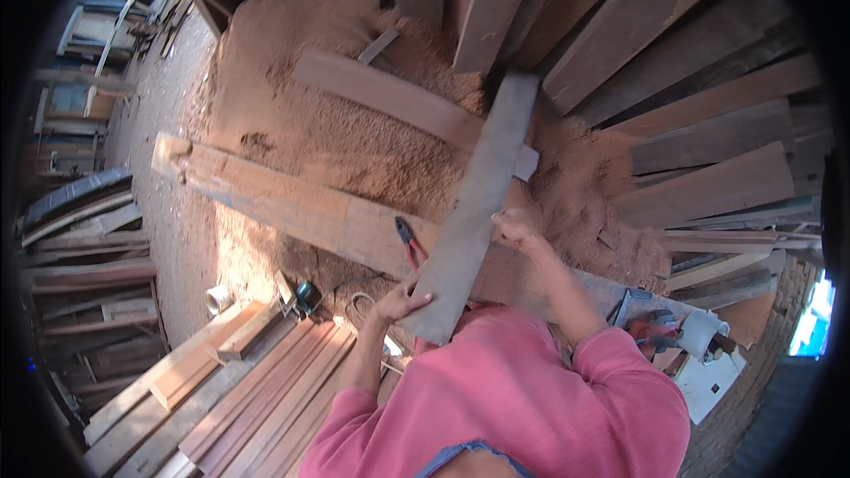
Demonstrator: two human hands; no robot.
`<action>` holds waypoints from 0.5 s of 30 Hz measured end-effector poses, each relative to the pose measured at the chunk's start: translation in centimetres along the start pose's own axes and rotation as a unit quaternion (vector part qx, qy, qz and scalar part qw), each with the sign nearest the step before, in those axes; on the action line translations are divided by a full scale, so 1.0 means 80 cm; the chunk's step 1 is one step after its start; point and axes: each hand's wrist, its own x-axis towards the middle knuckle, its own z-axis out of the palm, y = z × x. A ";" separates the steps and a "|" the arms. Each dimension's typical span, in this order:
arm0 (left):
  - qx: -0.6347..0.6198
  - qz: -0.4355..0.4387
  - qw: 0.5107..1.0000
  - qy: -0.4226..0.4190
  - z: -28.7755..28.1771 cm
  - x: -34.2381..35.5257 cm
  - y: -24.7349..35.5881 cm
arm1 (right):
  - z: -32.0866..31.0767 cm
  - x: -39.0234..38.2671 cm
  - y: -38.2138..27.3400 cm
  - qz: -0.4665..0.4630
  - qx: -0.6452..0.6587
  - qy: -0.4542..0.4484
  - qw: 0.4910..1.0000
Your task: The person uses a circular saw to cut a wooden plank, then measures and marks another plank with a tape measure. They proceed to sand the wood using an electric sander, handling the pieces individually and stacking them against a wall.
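Observation:
A long greyish wooden board [478, 195] slants across the middle, its near end close to my body and its far end over the sawdust. My left hand [401, 299] grips its left edge near the close end, thumb on top. Farther up the right edge, my right hand [518, 230] holds the board with its fingers bent against it. Pliers with red handles [411, 243] lie just left of the board, on a long, thick plank [301, 204] that runs beneath it. Behind is another reddish plank [390, 96], partly covered by the board.
Sawdust [345, 150] is heaped beyond the plank. Many boards [655, 26] lean at the far right. Stacked planks [257, 389] lie at the lower left, with a green-and-black power tool [305, 296] at their far end. A white container [704, 335] stands at the right.

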 end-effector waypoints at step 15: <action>0.353 -0.070 0.929 0.082 0.044 -0.015 0.032 | 0.261 0.052 -0.077 -0.148 -0.543 -0.012 0.827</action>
